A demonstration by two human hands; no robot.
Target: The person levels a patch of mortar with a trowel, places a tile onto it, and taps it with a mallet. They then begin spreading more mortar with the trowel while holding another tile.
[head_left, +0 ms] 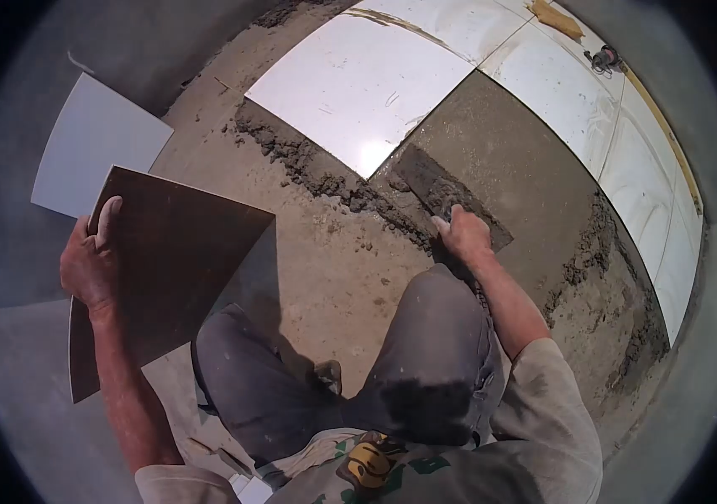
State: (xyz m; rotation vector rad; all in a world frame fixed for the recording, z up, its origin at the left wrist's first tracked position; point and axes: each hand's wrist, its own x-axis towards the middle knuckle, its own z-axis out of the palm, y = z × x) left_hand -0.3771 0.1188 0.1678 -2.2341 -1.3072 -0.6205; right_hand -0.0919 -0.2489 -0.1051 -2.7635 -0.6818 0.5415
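My left hand (90, 260) grips the left edge of a square tile (178, 260) turned with its brown back up, held tilted over the bare floor at the left. My right hand (463, 233) is closed on the handle of a flat trowel (442, 189) caked with grey mortar. The trowel blade lies on a square bed of smoothed wet mortar (510, 160), at its near left corner. White glossy tiles (358, 84) lie laid beyond and to the right of this bed.
A loose white tile (94, 147) lies on the floor at far left. Crumbly mortar ridges (308, 164) edge the laid tiles and the bed's right side (594, 252). My bent knees in grey trousers (426, 353) fill the foreground. A small object (604, 57) rests on the far tiles.
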